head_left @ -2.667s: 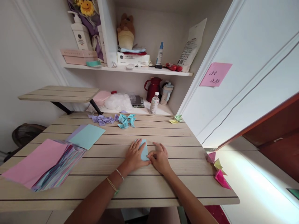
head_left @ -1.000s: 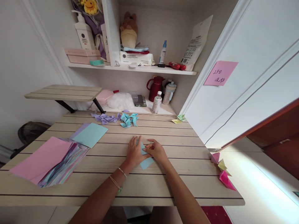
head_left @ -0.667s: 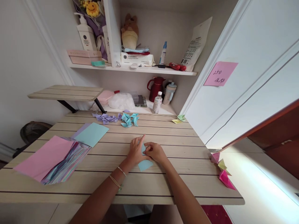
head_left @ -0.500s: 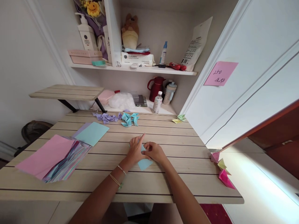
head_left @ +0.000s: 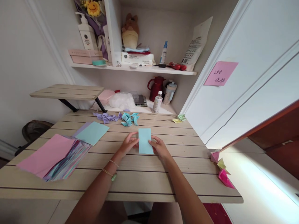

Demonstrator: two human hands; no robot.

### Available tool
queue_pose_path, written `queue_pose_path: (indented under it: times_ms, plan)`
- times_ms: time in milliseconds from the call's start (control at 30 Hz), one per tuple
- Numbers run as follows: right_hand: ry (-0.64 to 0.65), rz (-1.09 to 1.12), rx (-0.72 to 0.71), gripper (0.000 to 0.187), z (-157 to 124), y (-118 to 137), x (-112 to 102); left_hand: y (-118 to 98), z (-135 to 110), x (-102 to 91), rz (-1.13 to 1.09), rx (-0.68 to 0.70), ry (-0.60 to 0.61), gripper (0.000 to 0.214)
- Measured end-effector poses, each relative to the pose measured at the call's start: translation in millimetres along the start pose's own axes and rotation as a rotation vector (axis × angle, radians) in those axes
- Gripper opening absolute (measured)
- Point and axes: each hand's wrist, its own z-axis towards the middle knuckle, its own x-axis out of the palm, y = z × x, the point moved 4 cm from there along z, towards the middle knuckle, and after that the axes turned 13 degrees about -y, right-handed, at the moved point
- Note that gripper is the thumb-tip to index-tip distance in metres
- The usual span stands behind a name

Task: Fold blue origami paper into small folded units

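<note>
A light blue sheet of folded paper (head_left: 144, 141) is held in front of me over the middle of the table, now an upright rectangle. My right hand (head_left: 160, 147) pinches its right edge, thumb on the front and fingers partly hidden behind. At the left edge, my left hand (head_left: 128, 143) is closed with thumb and fingertips against the paper. Beyond them lie folded blue paper pieces (head_left: 127, 119) and a row of folded purple paper pieces (head_left: 106, 118).
Left of my arms is a stack of coloured paper (head_left: 50, 154), with a loose blue sheet (head_left: 92, 133) behind it. Folded pink and yellow pieces (head_left: 224, 179) line the right table edge. A small raised stand (head_left: 67, 92), a bottle (head_left: 157, 102) and shelves border the back.
The blue paper has turned from a slanted position flat on the table to a straight rectangle held between both hands. My left hand has moved left, off its top, to its edge.
</note>
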Motion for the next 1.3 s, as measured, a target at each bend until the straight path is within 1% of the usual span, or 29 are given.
queue_pose_path:
  times_ms: [67, 133, 233, 267, 300, 367, 433, 467, 533, 567, 633, 700, 767, 833, 933, 1067, 1167, 1300]
  plan:
    - [0.064, 0.069, 0.053, 0.046, -5, 2, 4, 0, -1, 0.1, -0.058, -0.037, 0.044, 0.056]
    - [0.144, 0.113, 0.104, 0.041, -9, 3, 6, -2, -3, 0.9, -0.078, -0.029, 0.074, 0.045]
    - [0.302, 0.133, 0.182, 0.031, -14, 4, 9, -8, -4, 0.0, -0.050, 0.049, 0.094, 0.024]
    - [0.339, 0.131, 0.201, 0.029, -16, 4, 9, -10, -4, -0.7, -0.031, 0.077, 0.100, 0.020]
    - [0.349, 0.120, 0.207, 0.030, -16, 3, 10, -10, -4, -1.0, -0.007, 0.097, 0.111, 0.018]
    - [0.297, 0.058, 0.182, 0.032, -16, 1, 9, -10, -5, 0.0, 0.045, 0.110, 0.156, 0.018]
    - [0.241, -0.043, 0.128, 0.040, -15, -2, 10, -8, -6, 2.5, 0.076, 0.104, 0.202, 0.019]
    - [0.239, -0.084, 0.105, 0.047, -15, -3, 12, -6, -6, 3.5, 0.068, 0.092, 0.205, 0.021]
    - [0.239, -0.110, 0.071, 0.054, -15, -5, 15, -3, -6, 4.3, -0.002, 0.050, 0.158, 0.032]
    - [0.215, -0.092, 0.054, 0.054, -14, -5, 16, -2, -5, 4.2, -0.056, 0.024, 0.121, 0.039]
    - [0.098, -0.009, 0.008, 0.052, -10, -3, 13, 0, -4, 4.1, -0.156, -0.032, 0.059, 0.049]
    - [-0.039, 0.101, -0.035, 0.053, -6, 0, 8, 2, -3, 5.3, -0.191, -0.077, 0.043, 0.052]
    - [-0.116, 0.202, -0.048, 0.054, -3, 1, 5, 3, -3, 6.9, -0.163, -0.107, 0.044, 0.050]
    - [-0.124, 0.279, -0.035, 0.053, -2, 1, 5, 5, -4, 8.5, -0.121, -0.127, 0.044, 0.048]
    - [-0.086, 0.326, -0.015, 0.051, -2, 1, 6, 8, -3, 8.8, -0.109, -0.142, -0.002, 0.041]
    - [-0.073, 0.268, -0.049, 0.057, -3, 3, 6, 12, 1, 6.2, -0.137, -0.148, -0.085, 0.036]
    - [-0.061, 0.213, -0.085, 0.065, -4, 4, 5, 14, 3, 5.5, -0.128, -0.152, -0.097, 0.035]
    - [-0.057, 0.150, -0.088, 0.070, -3, 3, 4, 14, 3, 5.8, -0.136, -0.140, -0.089, 0.036]
